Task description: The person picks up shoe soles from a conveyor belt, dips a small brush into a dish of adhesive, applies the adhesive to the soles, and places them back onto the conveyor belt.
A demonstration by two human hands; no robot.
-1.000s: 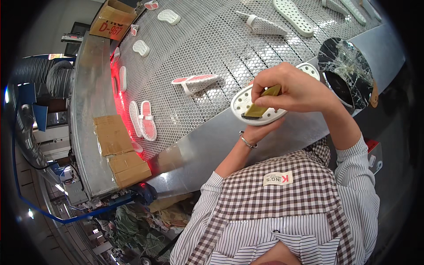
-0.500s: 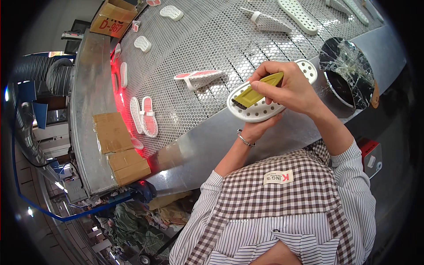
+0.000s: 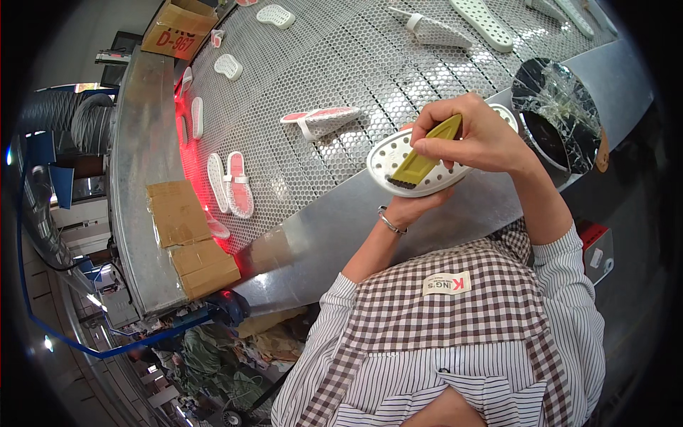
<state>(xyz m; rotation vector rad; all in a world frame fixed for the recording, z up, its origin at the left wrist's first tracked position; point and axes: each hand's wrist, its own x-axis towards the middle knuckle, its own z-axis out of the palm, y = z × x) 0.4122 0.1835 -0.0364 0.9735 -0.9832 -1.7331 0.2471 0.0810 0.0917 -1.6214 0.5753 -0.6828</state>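
Note:
A white shoe sole [image 3: 384, 154] dotted with round holes is held over the metal edge of the conveyor. My left hand [image 3: 420, 205] supports it from below, its fingers mostly hidden behind the sole. In my right hand [image 3: 475, 139] is a yellow-green brush [image 3: 418, 163], pinched between thumb and fingers. The brush's short dark bristles touch the sole's upper face near its front rim. Just beyond the sole, a white sandal upper with a pink insole [image 3: 321, 123] lies on the mesh belt.
A honeycomb mesh belt [image 3: 284, 78] carries several white soles and pink-lined sandals, including a pair [image 3: 239, 186] at the left under red light. Flattened cardboard [image 3: 203, 272] covers the left frame. A round container wrapped in black plastic [image 3: 544, 92] stands right of my right hand.
The brush has shifted slightly right and nearer to me across the sole, and its handle is more upright. My left hand still holds the sole.

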